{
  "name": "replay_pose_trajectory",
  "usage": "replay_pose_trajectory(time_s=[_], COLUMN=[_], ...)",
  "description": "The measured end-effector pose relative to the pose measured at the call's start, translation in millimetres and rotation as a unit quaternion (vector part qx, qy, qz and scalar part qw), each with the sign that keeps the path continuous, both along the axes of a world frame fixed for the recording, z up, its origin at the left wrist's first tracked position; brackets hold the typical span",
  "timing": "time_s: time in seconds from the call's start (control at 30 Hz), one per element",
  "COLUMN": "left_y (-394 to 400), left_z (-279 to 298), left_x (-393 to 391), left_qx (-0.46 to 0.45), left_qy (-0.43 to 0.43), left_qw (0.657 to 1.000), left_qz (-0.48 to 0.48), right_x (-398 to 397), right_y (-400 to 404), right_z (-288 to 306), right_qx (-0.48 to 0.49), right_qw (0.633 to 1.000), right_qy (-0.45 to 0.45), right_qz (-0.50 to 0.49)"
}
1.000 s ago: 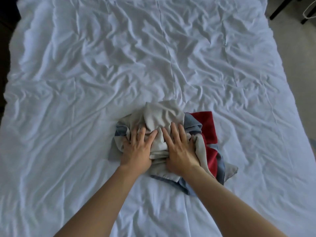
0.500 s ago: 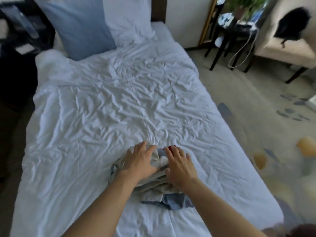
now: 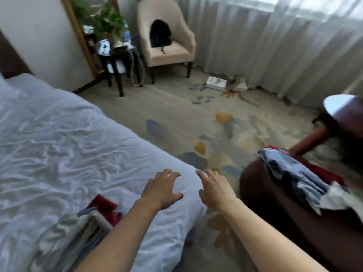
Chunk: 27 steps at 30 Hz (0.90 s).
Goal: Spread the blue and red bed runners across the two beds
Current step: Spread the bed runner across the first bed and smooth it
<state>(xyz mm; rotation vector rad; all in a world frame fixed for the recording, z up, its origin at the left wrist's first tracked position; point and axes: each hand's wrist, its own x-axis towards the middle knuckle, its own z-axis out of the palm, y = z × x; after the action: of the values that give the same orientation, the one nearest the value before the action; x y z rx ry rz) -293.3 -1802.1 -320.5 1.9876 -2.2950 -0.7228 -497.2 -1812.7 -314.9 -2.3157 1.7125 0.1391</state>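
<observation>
Runners lie bunched, one [image 3: 92,218] on the bed [image 3: 59,138], another [image 3: 298,177] on a stool [image 3: 275,213], neither spread; left hand [image 3: 161,190] and right hand [image 3: 215,190] hover with fingers splayed, holding nothing.

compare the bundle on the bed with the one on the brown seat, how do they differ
The bed bundle lies on the white bed, by the left forearm; the seat bundle lies on the brown seat, right of both hands. The bed bundle shows mostly pale cloth, the seat bundle mostly blue. Both are crumpled, unspread and show some red.
</observation>
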Motion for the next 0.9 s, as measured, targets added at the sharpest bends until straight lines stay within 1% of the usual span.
replay_pose_trajectory(time_s=[0.2,0.3,0.4,0.53,0.67,0.9], left_y=[-43.6,-56.7,-66.1,-85.2,-117.9,-213.6], left_z=[13.0,18.9,24.8,23.6,6.1,-56.7], left_x=[-196.4,-283.6,-357.5,-441.1,-511.6,-619.4], left_qx=[-0.021,-0.028,-0.029,-0.032,-0.025,-0.002], left_qy=[0.009,0.011,0.001,-0.005,-0.013,-0.029], left_qw=[0.991,0.984,0.974,0.959,0.946,0.932], left_qz=[-0.130,-0.177,-0.226,-0.283,-0.323,-0.361], right_x=[-198.2,-276.6,-339.0,-409.9,-474.6,-582.5], right_y=[14.8,23.5,30.6,34.5,28.5,-47.0], right_z=[7.4,9.3,11.2,5.7,-11.3,-52.6], right_qx=[0.007,0.003,0.001,0.002,0.017,0.070], right_qw=[0.990,0.983,0.973,0.957,0.941,0.925], right_qy=[0.023,0.022,0.014,0.005,0.007,0.017], right_qz=[-0.137,-0.183,-0.230,-0.290,-0.339,-0.373])
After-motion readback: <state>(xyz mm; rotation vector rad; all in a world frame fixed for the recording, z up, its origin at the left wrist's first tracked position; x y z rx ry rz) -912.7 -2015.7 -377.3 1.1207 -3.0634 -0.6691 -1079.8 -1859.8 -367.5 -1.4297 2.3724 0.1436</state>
